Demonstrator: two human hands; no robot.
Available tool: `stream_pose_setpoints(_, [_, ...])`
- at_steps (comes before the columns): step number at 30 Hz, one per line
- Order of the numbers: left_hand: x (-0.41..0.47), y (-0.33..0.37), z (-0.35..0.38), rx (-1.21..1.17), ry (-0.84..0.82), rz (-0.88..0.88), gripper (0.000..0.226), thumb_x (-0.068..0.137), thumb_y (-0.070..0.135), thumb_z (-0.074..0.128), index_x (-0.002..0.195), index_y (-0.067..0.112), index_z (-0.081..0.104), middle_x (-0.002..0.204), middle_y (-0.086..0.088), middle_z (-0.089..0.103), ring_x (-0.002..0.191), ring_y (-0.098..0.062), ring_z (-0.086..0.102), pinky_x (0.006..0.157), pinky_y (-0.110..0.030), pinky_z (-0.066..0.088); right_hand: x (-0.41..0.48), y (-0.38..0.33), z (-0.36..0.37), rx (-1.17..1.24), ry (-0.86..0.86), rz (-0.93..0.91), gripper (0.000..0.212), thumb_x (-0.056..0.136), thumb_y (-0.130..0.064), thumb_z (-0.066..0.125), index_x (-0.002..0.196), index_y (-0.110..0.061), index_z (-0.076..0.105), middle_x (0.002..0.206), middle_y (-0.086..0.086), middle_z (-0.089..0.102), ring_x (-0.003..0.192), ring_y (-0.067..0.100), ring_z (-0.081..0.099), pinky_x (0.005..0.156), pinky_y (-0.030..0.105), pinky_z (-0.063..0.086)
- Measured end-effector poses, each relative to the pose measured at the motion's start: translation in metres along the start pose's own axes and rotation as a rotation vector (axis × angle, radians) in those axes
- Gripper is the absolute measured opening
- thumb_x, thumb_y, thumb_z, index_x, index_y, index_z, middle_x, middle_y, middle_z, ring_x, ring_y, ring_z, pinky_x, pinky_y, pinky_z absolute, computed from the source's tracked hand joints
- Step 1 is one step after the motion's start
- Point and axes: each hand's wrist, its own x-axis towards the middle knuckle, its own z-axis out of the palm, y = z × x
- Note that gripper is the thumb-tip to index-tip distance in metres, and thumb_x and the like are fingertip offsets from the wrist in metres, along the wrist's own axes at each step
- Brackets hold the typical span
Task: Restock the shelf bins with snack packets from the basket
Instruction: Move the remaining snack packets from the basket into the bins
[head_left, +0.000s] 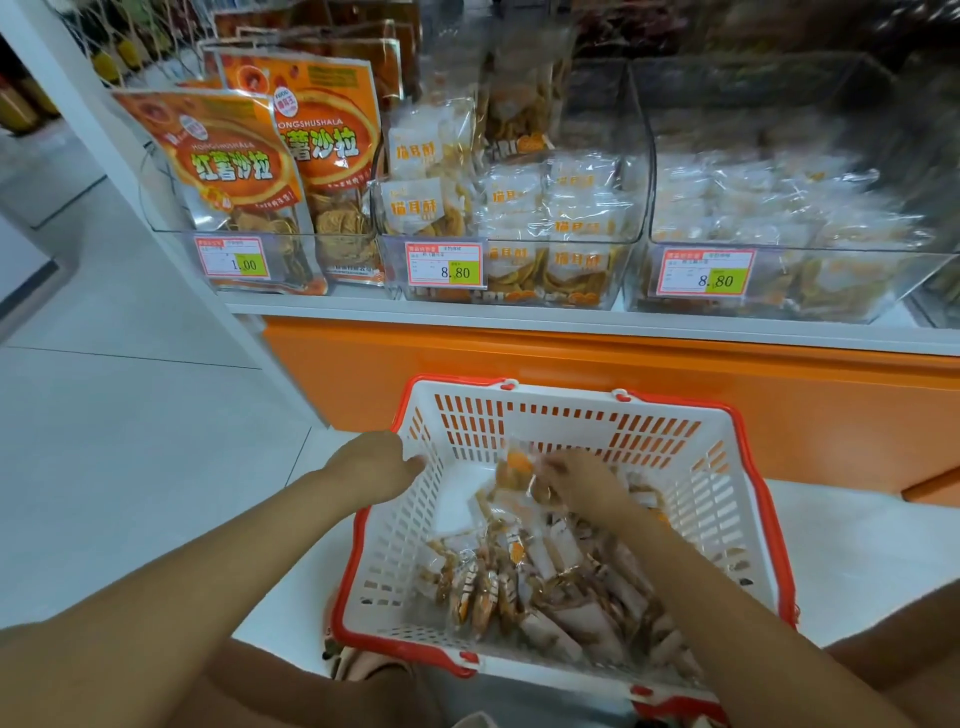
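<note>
Both forearms come in from the bottom of the shot, so start there. The right hand (582, 480) is down inside the basket (561, 410), fingers curled around one clear packet (517, 467), which is held just above the pile and tilted up toward the back wall. The left hand (374, 467) is at the basket's back-left corner with its fingers hooked over the rim, steadying it I'd guess (it's a bit blurry, but that's how I read it). Under the right forearm lie the loose packets (545, 582), heaped mostly in the near-right half, so there's plenty left to shelve.

Step-wise I'd call this the pick: one packet in hand, not yet out of the basket. The next move needs a lift clear of the rim, then a reach up and forward to the shelf. The middle bin (519, 270) looks like the match, going by the white-and-orange packs in it, though I can't read the held one's label well enough to be sure. The right bin (779, 280) holds similar clear packs and is fairly full. Left of those is a bin of big orange bags (234, 171). Each bin has a price tag (447, 264) on its front. Below runs the orange panel (571, 364) of the shelf base, with pale floor (130, 415) off to the left.
</note>
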Motion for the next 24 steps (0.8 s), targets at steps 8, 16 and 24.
stream_pose_setpoints(8, [-0.020, 0.060, -0.008, -1.077, 0.473, 0.139, 0.054, 0.102, 0.036, 0.035, 0.081, -0.005, 0.062, 0.075, -0.019, 0.064, 0.072, -0.029, 0.061, 0.076, -0.033, 0.053, -0.028, -0.083, -0.027, 1.014, 0.008, -0.076, 0.020, 0.098, -0.030, 0.050, 0.103, -0.011, 0.056, 0.084, 0.019, 0.066, 0.069, 0.026, 0.068, 0.064, 0.029, 0.059])
stream_pose_setpoints(16, [-0.044, 0.081, -0.040, -0.948, 0.811, 0.380, 0.058, 0.099, 0.038, 0.035, 0.066, -0.007, 0.052, 0.052, -0.011, 0.050, 0.047, -0.009, 0.042, 0.048, -0.027, 0.033, -0.047, -0.097, -0.050, 0.585, 0.523, -0.293, 0.068, 0.091, -0.064, 0.031, 0.054, -0.008, 0.039, 0.053, 0.017, 0.039, 0.049, 0.021, 0.034, 0.052, 0.029, 0.029])
stream_pose_setpoints(24, [-0.041, 0.081, -0.102, -0.833, 0.624, 0.411, 0.056, 0.100, 0.034, 0.042, 0.069, -0.009, 0.059, 0.066, -0.026, 0.061, 0.055, -0.018, 0.052, 0.056, -0.029, 0.036, -0.059, -0.105, -0.093, 0.666, 0.275, -0.305, 0.034, 0.096, -0.041, 0.049, 0.076, -0.017, 0.061, 0.071, 0.001, 0.064, 0.065, 0.014, 0.059, 0.070, 0.027, 0.047])
